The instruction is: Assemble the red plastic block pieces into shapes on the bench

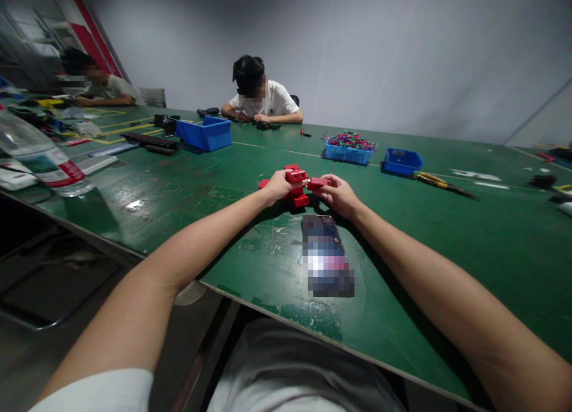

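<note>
Both my arms reach out over a green table (187, 203). My left hand (277, 187) is closed around a cluster of small red block-shaped parts (297, 186), with more red parts lying just under it on the table. My right hand (338, 194) pinches one red part (316, 184) and holds it against the cluster. The two hands nearly touch. A phone (328, 256) lies flat on the table just in front of them, towards me.
A plastic water bottle (40, 157) lies at the left edge. Blue bins (204, 133) (401, 161) and a blue tray of coloured parts (349, 148) stand farther back, with yellow-handled pliers (440, 183) to the right. Two other people sit at the far side.
</note>
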The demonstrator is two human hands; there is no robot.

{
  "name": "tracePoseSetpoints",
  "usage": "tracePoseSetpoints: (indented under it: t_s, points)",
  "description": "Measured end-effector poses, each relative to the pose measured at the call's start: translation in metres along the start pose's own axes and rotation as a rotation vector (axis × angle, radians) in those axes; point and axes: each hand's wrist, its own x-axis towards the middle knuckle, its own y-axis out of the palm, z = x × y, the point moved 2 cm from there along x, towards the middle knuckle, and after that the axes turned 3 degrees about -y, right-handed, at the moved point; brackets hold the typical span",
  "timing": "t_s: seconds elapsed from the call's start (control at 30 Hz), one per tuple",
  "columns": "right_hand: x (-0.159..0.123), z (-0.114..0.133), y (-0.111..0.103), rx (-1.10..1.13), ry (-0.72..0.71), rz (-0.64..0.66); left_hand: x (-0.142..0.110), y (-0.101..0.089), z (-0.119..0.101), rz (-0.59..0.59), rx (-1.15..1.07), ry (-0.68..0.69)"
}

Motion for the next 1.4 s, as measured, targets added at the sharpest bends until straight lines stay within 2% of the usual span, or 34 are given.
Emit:
tracePoseSetpoints:
  t_s: [0.63,0.9,1.2,1.4]
  points:
    - [0.000,0.000,0.004,0.021,0.033,-0.067,0.004,-0.001,0.005,-0.006,-0.001,0.040]
    - [0.001,0.000,0.002,0.017,0.047,-0.101,0.003,-0.003,0.005,-0.124,0.021,0.042]
    - [0.000,0.005,0.004,0.023,0.058,-0.088,0.002,-0.004,0.001,-0.021,0.024,-0.040]
    - [-0.003,0.005,0.007,0.032,0.059,-0.041,0.003,-0.010,0.000,0.106,-0.030,-0.061]
